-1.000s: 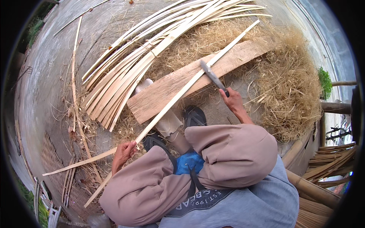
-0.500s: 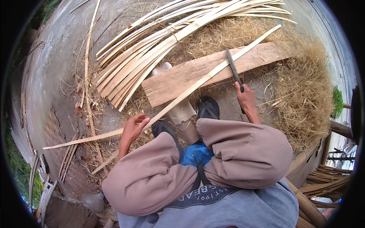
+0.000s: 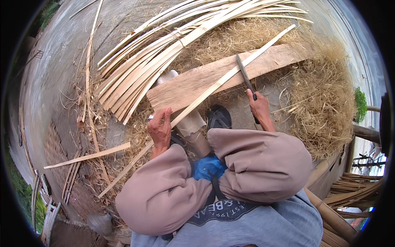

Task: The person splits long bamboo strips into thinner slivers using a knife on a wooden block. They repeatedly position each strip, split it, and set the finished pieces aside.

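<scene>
My right hand point(image 3: 258, 106) is closed round the dark handle of a long knife point(image 3: 245, 75). Its blade points away from me and crosses a pale bamboo strip point(image 3: 210, 91). That strip runs slantwise over a wide wooden board point(image 3: 187, 88) and down past my left side. Over the strip's nearer part lies my left hand point(image 3: 159, 127), beside the board's left corner. Its fingers are bent and drawn together; what they hold, if anything, is hidden. A shorter strip point(image 3: 88, 155) lies on the ground left of this hand.
A fanned bundle of bamboo strips point(image 3: 144, 74) lies beyond the board. Curly shavings point(image 3: 323, 99) are heaped on the right and behind the board. A woven mat point(image 3: 61, 160) lies at the left. Thick bamboo poles point(image 3: 329, 214) are at the lower right, beside my seat.
My left hand has moved up and right, away from the shorter strip and over the long strip, its fingers drawing together. The right hand keeps the knife across the strip.
</scene>
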{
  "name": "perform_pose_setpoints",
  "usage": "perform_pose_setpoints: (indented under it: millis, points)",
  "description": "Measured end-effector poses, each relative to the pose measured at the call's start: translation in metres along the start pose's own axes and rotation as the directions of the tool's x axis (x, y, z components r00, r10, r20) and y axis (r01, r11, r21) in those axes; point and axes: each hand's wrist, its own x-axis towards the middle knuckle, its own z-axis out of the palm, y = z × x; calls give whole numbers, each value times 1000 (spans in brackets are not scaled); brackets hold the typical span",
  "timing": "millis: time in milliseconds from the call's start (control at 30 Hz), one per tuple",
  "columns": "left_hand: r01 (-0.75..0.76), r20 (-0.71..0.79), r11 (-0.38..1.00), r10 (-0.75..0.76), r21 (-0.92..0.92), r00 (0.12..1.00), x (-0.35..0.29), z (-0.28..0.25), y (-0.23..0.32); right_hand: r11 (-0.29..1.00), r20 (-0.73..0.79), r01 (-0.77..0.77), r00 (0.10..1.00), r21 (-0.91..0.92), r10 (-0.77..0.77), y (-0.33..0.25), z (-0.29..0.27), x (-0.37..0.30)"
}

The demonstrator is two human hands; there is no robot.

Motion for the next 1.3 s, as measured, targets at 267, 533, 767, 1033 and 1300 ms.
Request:
perform_pose_setpoints:
  millis: [267, 533, 767, 1033, 1300]
  points:
    - [-136, 234, 965, 82, 226, 969, -15, 34, -5, 975, 244, -128, 966, 181, 81, -12, 23, -31]
    - [123, 424, 991, -131, 46, 896, -4, 9, 5, 996, 279, 90, 956, 7, -89, -28, 3, -60]
    - [-5, 370, 992, -41, 123, 928, -12, -12, -6, 917, 339, 373, 889, -144, -308, -36, -6, -71]
    - [-26, 394, 984, -46, 175, 918, -35, -49, -31, 971, 273, 237, 937, -32, -219, -9, -14, 1]
    - [327, 448, 944, -305, 29, 840, -76, -118, -77, 983, -205, -172, 962, 61, 181, 83, -50, 85]
